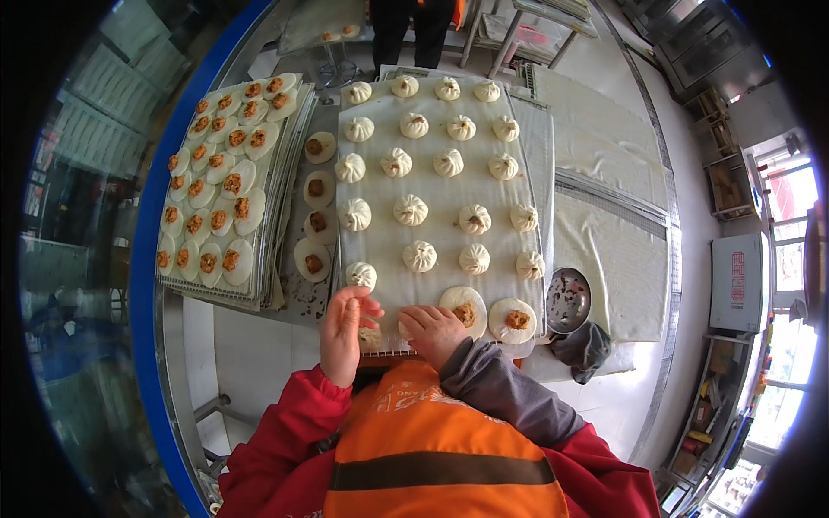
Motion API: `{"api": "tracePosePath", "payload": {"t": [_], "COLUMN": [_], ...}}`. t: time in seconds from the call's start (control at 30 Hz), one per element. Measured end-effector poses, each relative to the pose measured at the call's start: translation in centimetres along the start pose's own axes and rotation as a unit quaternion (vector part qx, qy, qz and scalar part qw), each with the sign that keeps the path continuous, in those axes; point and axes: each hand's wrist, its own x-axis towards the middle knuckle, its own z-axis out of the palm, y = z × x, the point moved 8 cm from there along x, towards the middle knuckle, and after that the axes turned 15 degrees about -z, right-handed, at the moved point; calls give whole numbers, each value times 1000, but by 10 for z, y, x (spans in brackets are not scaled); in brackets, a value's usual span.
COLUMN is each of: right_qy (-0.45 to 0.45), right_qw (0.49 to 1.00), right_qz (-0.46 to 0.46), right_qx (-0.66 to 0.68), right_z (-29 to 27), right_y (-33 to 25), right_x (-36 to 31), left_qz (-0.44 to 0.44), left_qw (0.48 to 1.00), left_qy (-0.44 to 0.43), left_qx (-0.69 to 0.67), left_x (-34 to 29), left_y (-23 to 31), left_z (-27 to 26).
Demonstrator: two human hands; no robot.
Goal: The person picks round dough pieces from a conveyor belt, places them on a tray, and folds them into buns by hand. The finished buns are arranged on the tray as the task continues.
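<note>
A tray lined with pale cloth point(449, 190) lies before me, bearing rows of pleated buns point(410, 210). At its near left corner my left hand point(344, 328) is raised with its fingers apart, holding nothing that I can see. One bun point(361, 276) sits just beyond its fingertips; another bun point(370, 338) is partly covered beside it. My right hand point(434, 332) lies low over the near edge, its fingers stretched leftward over a pale piece of dough, mostly hidden. To its right are two flat dough rounds topped with brown filling, one point(466, 312) close to the hand, the other point(515, 320) further right.
On the left, stacked trays point(269, 250) carry many filled dough rounds point(233, 183). Several more rounds point(318, 188) line the gap between. A metal bowl point(569, 300) and a dark cloth point(583, 350) lie right of the tray, near cloth-covered racks point(609, 259). A person point(410, 30) stands beyond.
</note>
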Motion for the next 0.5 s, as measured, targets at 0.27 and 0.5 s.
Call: {"api": "tracePosePath", "payload": {"t": [0.27, 0.5], "right_qy": [49, 28], "right_qw": [997, 952], "right_qz": [20, 257], "right_qx": [-65, -165], "right_z": [-60, -76], "right_y": [-5, 64], "right_x": [-41, -83], "left_qz": [74, 76], "left_qw": [905, 748], "left_qy": [-122, -128], "left_qx": [401, 646], "left_x": [46, 61], "left_y": [-3, -43], "left_z": [97, 148]}}
